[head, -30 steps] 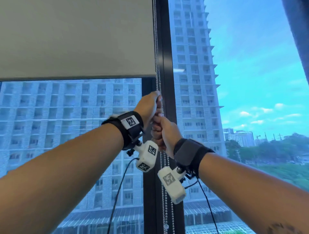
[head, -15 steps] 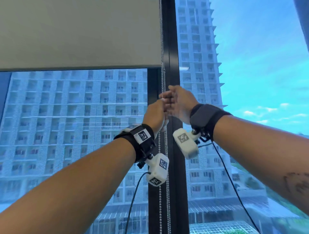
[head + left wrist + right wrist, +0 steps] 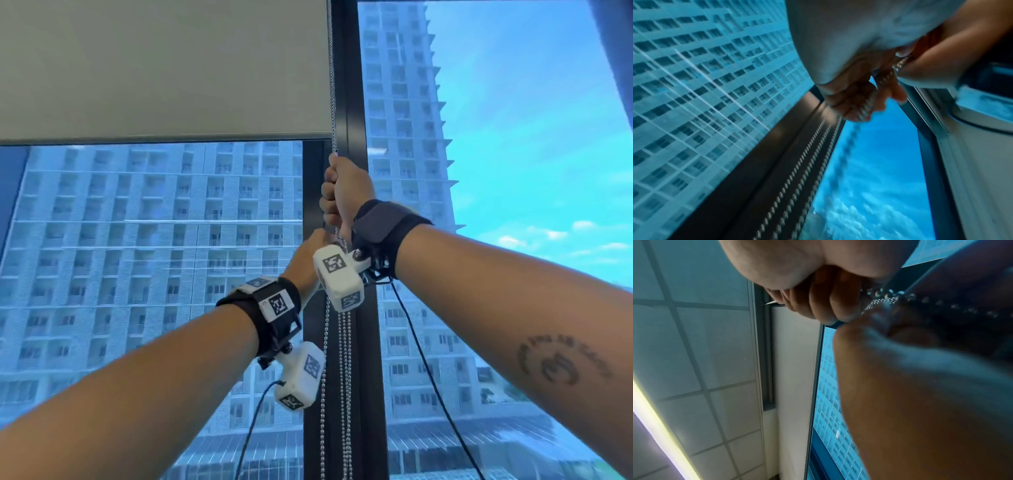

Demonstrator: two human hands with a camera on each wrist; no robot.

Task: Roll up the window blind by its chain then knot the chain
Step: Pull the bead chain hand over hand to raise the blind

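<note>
Since half a second ago, right hand (image 3: 346,192) has climbed above left hand (image 3: 305,260); both fists grip the beaded chain (image 3: 344,377). It hangs against the dark frame (image 3: 352,85), at 3 o'clock of the blind (image 3: 164,68), whose hem sits high.

A dark vertical window frame (image 3: 356,102) divides the glazing and serves as the reference landmark. Left of the frame, a pale high-rise building (image 3: 137,257) with rows of balconies fills the glass. Right of the frame, a taller tower (image 3: 400,102) stands just beside it; beyond the tower lies blue sky (image 3: 531,137) with small white clouds (image 3: 548,236). In the right wrist view, a tiled ceiling (image 3: 705,337) with a lit strip (image 3: 659,426) is visible.
</note>
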